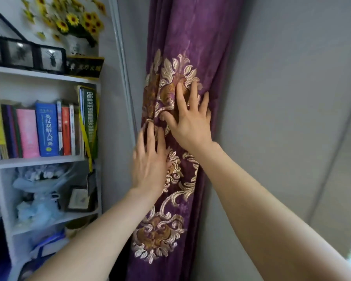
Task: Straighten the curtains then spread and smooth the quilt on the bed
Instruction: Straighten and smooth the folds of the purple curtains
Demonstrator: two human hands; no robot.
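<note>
A: Head view, only one we've got. Purple curtain (182,47) hangs bunched in a narrow column between the white bookshelf (47,161) and the grey wall (292,98). Gold embroidery runs down its front.

B: Hands?

A: Left hand (150,161) lies flat on the curtain, fingers straight and a bit apart, pointing up, pressing the left folds. Right hand (190,122) sits higher and just to its right, fingers spread wide over the embroidered patch, palm against the cloth. Neither pinches or grips anything.

B: Quilt? Bed?

A: Not in view. So I'd judge we're on the curtain step, quilt not started.

B: Risks?

A: Flat palms only push on the cloth. If the folds are thick, pressing may shove them sideways and bunch them instead of evening them out. A hard downward stroke could tug at the hanging point above, which is out of frame, so can't tell how it's fixed. The embroidery is raised; fingers could snag the threads.

B: Shelf side?

A: Books (47,130) and the sunflowers (77,19) are near the left arm. A wide sweep left could knock something.
</note>
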